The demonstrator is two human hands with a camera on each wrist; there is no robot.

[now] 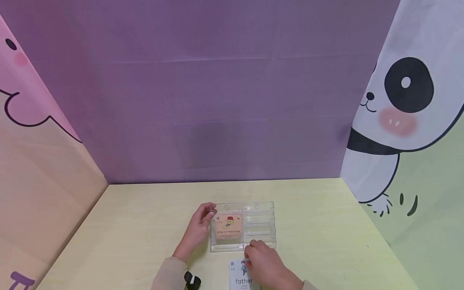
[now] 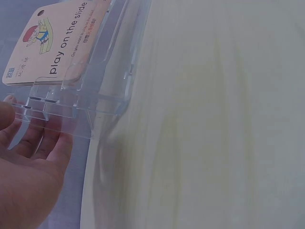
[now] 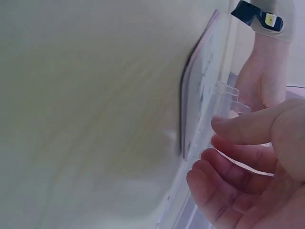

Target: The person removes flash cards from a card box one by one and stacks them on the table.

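My left hand (image 1: 196, 228) grips the left side of a clear plastic display rack (image 1: 258, 207), thumb in front and fingers behind, as the left wrist view shows. In the rack's left column stands a pink picture card (image 1: 228, 226) reading "play on the slide", apparently with more cards behind it. A white card (image 1: 237, 278) reading "father" lies on the table below the rack. Over its right side hangs my right hand (image 1: 267, 264), covering part of it. In the right wrist view its fingers (image 3: 209, 179) are loosely curled, with nothing between them and the thumb.
Pale wooden table (image 1: 311, 217) surrounds the rack. A purple cloth wall (image 1: 217, 100) stands behind it, with printed side panels left and right, the right one bearing a panda (image 1: 409, 129). A black band (image 1: 192, 280) sits by the left sleeve. The rack's right column shows bare tiers.
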